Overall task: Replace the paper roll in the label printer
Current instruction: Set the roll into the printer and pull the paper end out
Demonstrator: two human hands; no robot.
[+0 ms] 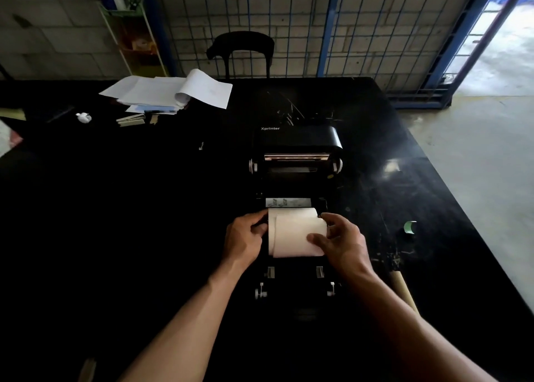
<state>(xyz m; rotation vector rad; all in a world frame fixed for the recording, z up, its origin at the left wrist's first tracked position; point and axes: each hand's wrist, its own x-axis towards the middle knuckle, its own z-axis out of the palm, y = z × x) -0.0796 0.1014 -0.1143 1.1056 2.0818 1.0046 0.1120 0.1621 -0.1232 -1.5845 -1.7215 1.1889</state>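
**Fresh roll held at both ends over the open printer bay**

The paper roll (pixel 294 231) looks light and firm along its width, a tight winding that should hold its shape under a squeeze at the ends. Its loose outer leaf is another matter: thin, soft, easily creased or torn, and free to unwind if nothing rests on it. The sound places to take hold are the two flat ends, with one thumb laid on the leaf to keep it down.

That is roughly how it sits. The left hand (pixel 245 237) presses the roll's left end, its fingers (pixel 258 228) curled against that face. The right hand (pixel 344 241) cups the right end, and its thumb lies across the front of the loose leaf, pinning it. The roll lies between the two hands, touching both, so both are closed on it.

It rests low in the open bay of the label printer (pixel 296 165), just in front of the raised lid, on the dark table (pixel 144 208). Whether it is fully seated on its holders is hidden by the hands.
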